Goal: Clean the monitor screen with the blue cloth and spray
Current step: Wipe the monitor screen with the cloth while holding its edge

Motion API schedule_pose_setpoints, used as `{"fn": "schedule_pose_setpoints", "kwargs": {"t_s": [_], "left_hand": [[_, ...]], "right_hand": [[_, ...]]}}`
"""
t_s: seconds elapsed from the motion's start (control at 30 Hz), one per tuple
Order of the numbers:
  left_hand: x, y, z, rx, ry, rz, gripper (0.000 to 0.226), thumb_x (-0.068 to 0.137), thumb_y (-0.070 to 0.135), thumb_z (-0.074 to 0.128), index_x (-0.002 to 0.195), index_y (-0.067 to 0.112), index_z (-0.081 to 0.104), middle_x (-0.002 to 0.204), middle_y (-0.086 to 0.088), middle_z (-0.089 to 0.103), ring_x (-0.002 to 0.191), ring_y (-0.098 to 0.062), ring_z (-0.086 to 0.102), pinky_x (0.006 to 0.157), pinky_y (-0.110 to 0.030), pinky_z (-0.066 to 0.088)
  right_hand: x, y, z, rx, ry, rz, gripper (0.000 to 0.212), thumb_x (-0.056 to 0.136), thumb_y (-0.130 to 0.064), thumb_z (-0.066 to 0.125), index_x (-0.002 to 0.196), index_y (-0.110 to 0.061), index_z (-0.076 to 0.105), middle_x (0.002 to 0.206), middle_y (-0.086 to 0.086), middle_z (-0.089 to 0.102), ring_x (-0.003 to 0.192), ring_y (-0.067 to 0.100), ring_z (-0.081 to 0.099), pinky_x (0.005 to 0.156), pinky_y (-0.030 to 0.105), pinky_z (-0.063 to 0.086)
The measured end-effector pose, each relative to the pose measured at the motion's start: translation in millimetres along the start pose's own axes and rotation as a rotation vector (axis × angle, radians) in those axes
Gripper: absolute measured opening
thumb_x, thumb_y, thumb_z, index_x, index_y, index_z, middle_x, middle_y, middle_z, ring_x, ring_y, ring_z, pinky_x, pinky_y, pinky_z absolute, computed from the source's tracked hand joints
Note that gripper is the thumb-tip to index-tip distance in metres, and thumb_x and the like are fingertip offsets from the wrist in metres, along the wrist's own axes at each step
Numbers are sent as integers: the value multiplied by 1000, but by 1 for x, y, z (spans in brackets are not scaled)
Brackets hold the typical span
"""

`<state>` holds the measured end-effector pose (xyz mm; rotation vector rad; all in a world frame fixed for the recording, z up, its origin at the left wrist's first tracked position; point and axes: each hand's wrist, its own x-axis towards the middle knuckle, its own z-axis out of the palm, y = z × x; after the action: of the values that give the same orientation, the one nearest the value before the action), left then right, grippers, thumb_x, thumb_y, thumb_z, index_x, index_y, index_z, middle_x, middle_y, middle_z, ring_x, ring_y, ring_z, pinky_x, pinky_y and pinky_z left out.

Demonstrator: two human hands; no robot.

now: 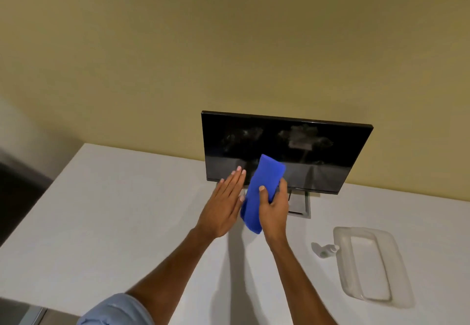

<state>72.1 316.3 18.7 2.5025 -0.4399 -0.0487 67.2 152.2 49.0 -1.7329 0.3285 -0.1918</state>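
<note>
A black monitor [318, 146] stands on a white table [127, 210] against the wall, its dark screen marked with pale smears and drips. My right hand [274, 207] grips a folded blue cloth [264, 182] in front of the screen's lower left part, the cloth's top end over the glass. Just left of the cloth, my left hand [225, 202] is flat with fingers straight, holding nothing, its fingertips near the screen's bottom edge. A small white spray bottle [326, 249] lies on its side on the table to the right.
A clear plastic tray [343, 256] lies at the right, beside the spray bottle. The monitor's silver stand [301, 205] sits behind my right hand. A yellow wall rises behind the table. A dark area lies beyond the table's left edge.
</note>
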Motion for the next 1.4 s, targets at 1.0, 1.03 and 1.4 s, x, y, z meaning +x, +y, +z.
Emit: {"fn": "schedule_pose_setpoints", "kwargs": {"t_s": [1.0,1.03,1.4], "left_hand": [[106,-90,-175,-212,198,129,56,122,37,26,175,19,31,181,8,32,168,-5,26,139,-39,25],[107,-92,-175,-213,199,132,56,122,37,26,175,19,32,181,8,32,168,-6,26,139,-39,25],[108,-93,-164,-194,263,121,56,122,34,20,173,19,36,181,9,32,169,-3,23,140,-39,22]], "right_hand": [[141,-36,127,-1237,-77,-1151,91,98,-3,57,175,-15,10,184,2,12,171,24,4,136,59,-6],[142,-35,126,-1235,-89,-1160,93,98,-1,58,175,-16,11,183,2,14,170,25,8,136,58,-6],[132,1,118,-1382,-400,-1265,87,93,-9,71,171,-19,33,177,3,35,165,25,31,134,54,-4]]}}
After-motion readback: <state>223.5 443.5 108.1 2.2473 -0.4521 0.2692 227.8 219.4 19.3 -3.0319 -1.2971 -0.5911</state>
